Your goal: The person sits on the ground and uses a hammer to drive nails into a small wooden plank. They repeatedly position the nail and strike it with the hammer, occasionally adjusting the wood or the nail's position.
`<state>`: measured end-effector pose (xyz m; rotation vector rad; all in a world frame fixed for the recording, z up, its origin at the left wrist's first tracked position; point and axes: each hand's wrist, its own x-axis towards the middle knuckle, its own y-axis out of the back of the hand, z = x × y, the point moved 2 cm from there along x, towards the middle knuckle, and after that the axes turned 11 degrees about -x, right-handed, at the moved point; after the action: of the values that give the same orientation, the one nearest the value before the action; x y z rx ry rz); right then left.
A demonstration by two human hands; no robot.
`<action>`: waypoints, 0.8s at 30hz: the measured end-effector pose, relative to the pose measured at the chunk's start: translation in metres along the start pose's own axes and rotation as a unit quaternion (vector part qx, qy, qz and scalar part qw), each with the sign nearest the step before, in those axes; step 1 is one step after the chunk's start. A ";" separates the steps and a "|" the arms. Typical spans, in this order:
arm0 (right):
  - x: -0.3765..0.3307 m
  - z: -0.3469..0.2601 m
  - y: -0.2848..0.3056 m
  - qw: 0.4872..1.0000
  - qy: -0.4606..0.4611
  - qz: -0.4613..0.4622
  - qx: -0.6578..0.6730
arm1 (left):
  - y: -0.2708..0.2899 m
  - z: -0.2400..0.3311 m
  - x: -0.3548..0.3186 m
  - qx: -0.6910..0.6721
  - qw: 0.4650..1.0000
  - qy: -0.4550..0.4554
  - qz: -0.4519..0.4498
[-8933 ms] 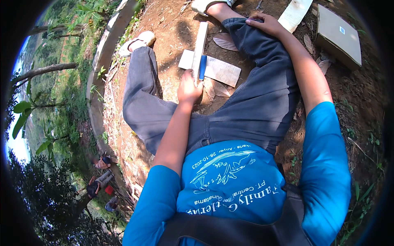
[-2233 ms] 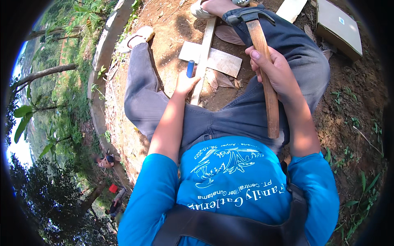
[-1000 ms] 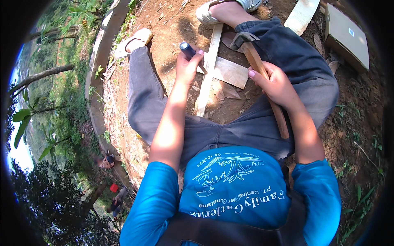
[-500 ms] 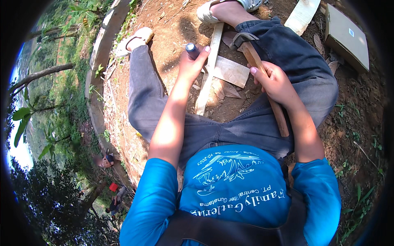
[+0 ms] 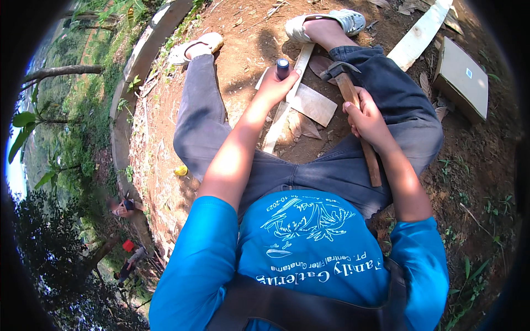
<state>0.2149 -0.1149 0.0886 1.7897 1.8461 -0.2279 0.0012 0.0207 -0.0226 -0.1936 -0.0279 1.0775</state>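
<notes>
Head view: left grip clasps a rounded dark-blue handle, right grip a wooden-shafted hammer

Left hand and right hand: two
Claw hammer: one
Blue tool handle: one
Narrow wooden strip: one
Short flat board: one
Long pale board: one
Cardboard box: one
Pale shoes: two
Trouser legs: two
Yellow item: one
Red item: one
Background people: at least two
Dry leaves: several, overlapping
</notes>
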 end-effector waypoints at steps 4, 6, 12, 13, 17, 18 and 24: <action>-0.013 -0.056 -0.006 0.994 0.067 -0.005 -0.091 | -0.007 -0.001 -0.001 0.018 1.000 -0.017 0.002; -0.021 -0.097 -0.007 0.974 0.185 0.031 -0.124 | -0.005 -0.003 -0.002 0.012 1.000 -0.023 0.013; -0.030 -0.153 -0.032 0.920 0.356 0.075 -0.146 | 0.002 -0.008 -0.004 0.068 0.998 0.014 -0.013; -0.021 -0.137 -0.036 0.916 0.339 0.070 -0.203 | -0.002 -0.010 -0.003 0.057 0.998 -0.024 0.002; 0.000 -0.100 -0.044 0.919 0.246 0.001 -0.309 | -0.019 0.000 -0.009 0.028 0.995 -0.100 -0.015; -0.004 -0.104 -0.042 0.896 0.309 0.055 -0.314 | -0.021 0.005 -0.011 0.047 0.995 -0.088 0.004; -0.043 -0.167 -0.043 0.891 0.396 0.095 -0.201 | 0.005 -0.010 -0.020 0.004 0.999 0.019 0.044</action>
<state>0.1273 -0.0758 0.2377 1.8646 1.9788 1.0340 -0.0112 0.0042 -0.0319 -0.2091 0.0193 1.1604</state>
